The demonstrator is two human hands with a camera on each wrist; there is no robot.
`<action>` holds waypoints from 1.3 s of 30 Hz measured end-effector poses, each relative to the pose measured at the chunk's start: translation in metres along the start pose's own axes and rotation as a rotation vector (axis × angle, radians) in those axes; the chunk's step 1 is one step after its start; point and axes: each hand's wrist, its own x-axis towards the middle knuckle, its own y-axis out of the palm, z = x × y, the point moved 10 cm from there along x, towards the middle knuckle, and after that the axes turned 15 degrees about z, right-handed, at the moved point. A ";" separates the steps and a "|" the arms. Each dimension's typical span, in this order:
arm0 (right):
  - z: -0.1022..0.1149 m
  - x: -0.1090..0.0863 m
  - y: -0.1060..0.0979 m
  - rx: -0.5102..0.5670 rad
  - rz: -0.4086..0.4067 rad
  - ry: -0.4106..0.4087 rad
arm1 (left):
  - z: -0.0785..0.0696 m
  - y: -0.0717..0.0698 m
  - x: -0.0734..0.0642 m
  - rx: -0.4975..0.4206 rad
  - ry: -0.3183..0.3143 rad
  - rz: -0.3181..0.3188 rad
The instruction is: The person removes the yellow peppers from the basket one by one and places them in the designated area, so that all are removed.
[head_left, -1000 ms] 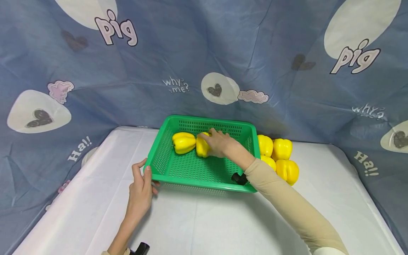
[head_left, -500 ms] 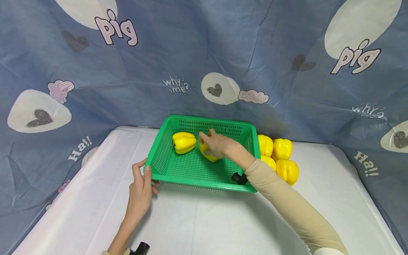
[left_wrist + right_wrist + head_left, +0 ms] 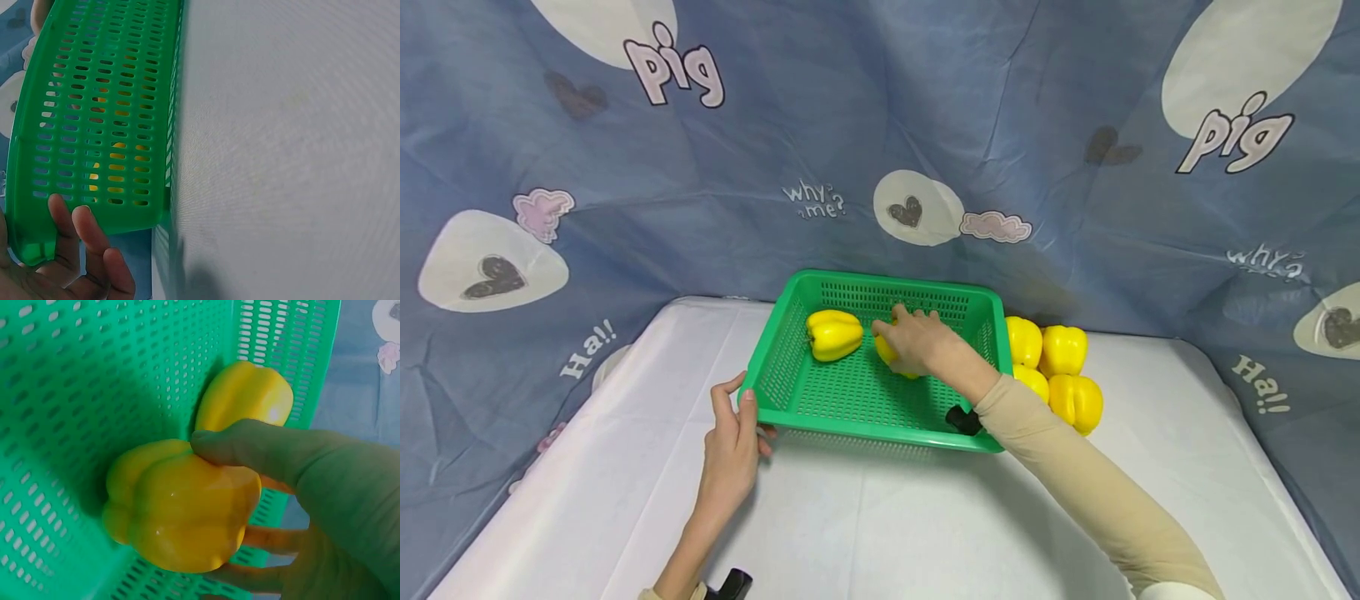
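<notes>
A green perforated plastic basket [image 3: 872, 430] stands on the white-covered table. At its near left corner my left hand [image 3: 732, 442] grips the rim, thumb over the edge and fingertips [image 3: 87, 225] against the outer wall. Inside the basket, my right hand [image 3: 917, 342] holds a yellow bell pepper [image 3: 181, 509] from above, thumb on one side and fingers on the other. The hand covers much of this pepper in the head view. Another yellow bell pepper [image 3: 835, 335] lies on its side to the left, by the basket's far left part.
Several more yellow bell peppers [image 3: 1077, 402] sit grouped on the table just right of the basket, partly hidden by its wall and the right sleeve. A blue printed cloth [image 3: 850, 125] rises behind the table. A black wrist mount [image 3: 962, 419] overlaps the basket's near right corner.
The held pepper has shifted right, away from the left pepper, and turned somewhat under my right hand. My right hand has moved slightly right; my left hand and the basket stay put.
</notes>
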 end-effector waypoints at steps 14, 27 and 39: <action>-0.002 -0.043 -0.022 -0.080 -0.174 0.033 | -0.002 -0.001 0.001 0.012 -0.002 0.006; -0.013 -0.088 -0.040 0.019 -0.322 -0.011 | -0.001 -0.002 0.000 -0.023 0.031 -0.003; -0.026 -0.111 -0.039 0.074 -0.384 -0.032 | -0.005 -0.002 -0.001 -0.053 0.067 -0.026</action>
